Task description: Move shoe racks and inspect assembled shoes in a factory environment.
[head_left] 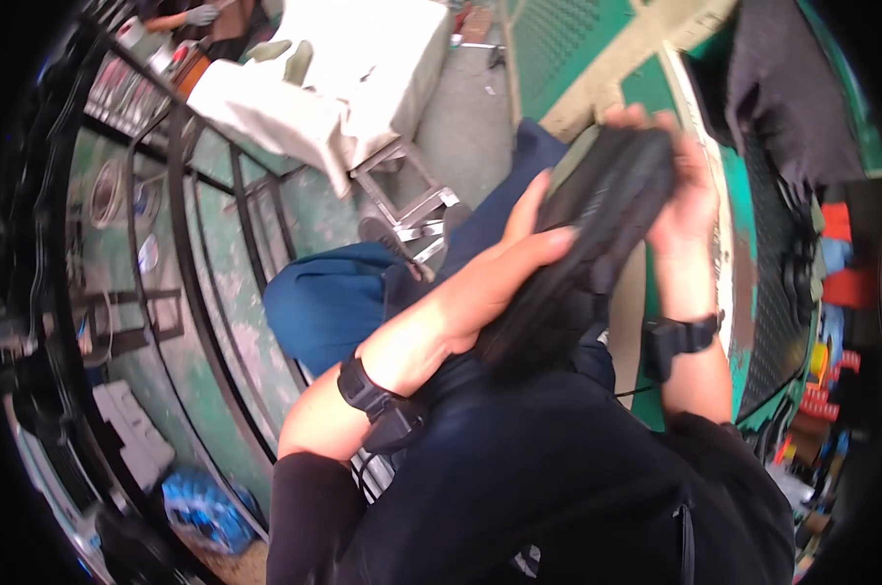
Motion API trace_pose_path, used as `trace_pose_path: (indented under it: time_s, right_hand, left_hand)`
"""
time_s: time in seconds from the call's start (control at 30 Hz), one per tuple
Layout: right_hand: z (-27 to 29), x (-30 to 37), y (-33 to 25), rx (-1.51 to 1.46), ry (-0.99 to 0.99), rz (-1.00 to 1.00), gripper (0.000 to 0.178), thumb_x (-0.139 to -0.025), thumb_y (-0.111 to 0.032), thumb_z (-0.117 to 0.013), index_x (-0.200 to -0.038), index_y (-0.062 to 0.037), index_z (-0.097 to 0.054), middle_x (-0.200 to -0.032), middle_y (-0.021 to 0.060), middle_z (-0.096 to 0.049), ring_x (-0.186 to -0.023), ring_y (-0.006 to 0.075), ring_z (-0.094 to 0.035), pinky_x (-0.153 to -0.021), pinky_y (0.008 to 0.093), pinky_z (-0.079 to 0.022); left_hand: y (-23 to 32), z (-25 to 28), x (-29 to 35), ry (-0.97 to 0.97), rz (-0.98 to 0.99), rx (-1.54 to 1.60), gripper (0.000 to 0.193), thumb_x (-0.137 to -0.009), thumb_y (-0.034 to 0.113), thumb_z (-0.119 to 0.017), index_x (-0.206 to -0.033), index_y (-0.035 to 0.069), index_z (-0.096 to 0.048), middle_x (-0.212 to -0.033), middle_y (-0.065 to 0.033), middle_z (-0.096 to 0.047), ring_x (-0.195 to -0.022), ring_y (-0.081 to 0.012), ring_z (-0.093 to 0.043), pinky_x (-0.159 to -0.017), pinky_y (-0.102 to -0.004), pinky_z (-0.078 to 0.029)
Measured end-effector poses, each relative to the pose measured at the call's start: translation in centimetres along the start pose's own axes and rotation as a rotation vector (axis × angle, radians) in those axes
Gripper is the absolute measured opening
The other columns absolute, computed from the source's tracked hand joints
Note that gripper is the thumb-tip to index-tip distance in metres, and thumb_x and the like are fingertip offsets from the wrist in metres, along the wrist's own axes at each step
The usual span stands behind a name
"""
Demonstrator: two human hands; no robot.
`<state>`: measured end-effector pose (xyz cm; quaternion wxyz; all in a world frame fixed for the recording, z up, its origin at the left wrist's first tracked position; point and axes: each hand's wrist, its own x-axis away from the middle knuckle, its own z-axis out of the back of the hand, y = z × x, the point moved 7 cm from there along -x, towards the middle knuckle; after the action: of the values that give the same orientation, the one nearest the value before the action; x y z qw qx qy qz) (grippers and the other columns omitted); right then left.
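Note:
A black shoe (pixel 607 210), slightly blurred, is held up in front of me, slanting from lower left to upper right. Along its upper edge shows a strip of olive green. My left hand (pixel 504 258) grips its near left side, thumb pressed against the black surface and fingers partly hidden behind it. My right hand (pixel 692 190) wraps round the far right end, with fingertips showing over the top. Black straps with small dark boxes are on both my wrists. Below the shoe are my dark clothes and blue-trousered leg (pixel 329 297).
A black metal rack (pixel 192 244) stands on the left, and a blue plastic-wrapped bundle (pixel 207 509) lies low beside it. Ahead are a white-covered table (pixel 363 58) and a metal stool frame (pixel 407 185). On the right, a green bench (pixel 738 210) bears dark cloth (pixel 790 93). A person's gloved hand (pixel 202 15) shows far left.

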<state>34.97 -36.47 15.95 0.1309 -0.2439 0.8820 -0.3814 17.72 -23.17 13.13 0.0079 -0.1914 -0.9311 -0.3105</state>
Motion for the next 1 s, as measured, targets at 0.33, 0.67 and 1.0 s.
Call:
trace_pose_path:
  time_s: [0.33,0.67,1.0]
  right_hand:
    - [3.3,-2.0,25.9,0.097,0.286,-0.888,0.020,-0.091,-0.022,-0.065,-0.102,-0.0065,-0.070,-0.088,0.0080,-0.071,-0.079,0.0249,-0.069,-0.076,0.0413,-0.059]
    - [0.7,-4.4,29.5,0.432,-0.263,-0.693,0.026,-0.090,-0.016,-0.056,-0.096,0.0020,-0.074,-0.092,0.0090,-0.074,-0.085,0.0182,-0.069,-0.080,0.0299,-0.052]
    - [-4.6,-1.2,23.7,0.571,-0.361,-0.386,0.025,-0.094,-0.016,-0.059,-0.099,0.0028,-0.073,-0.095,0.0104,-0.075,-0.088,0.0152,-0.069,-0.081,0.0292,-0.052]
  left_hand:
    - [-7.3,14.1,7.1,0.563,-0.037,0.510,0.043,-0.103,0.031,-0.049,-0.132,0.002,-0.059,-0.127,-0.0120,-0.068,-0.112,-0.0227,-0.067,-0.099,-0.0387,-0.054]
    - [-4.0,26.3,-1.1,0.743,-0.158,0.301,0.041,-0.098,0.044,-0.061,-0.116,0.008,-0.067,-0.101,-0.0053,-0.070,-0.088,-0.0166,-0.067,-0.076,-0.0308,-0.054]
    - [-1.7,19.5,1.8,0.842,-0.285,0.112,0.037,-0.100,0.030,-0.053,-0.122,0.002,-0.067,-0.118,-0.0116,-0.069,-0.112,-0.0193,-0.065,-0.097,-0.0299,-0.050]
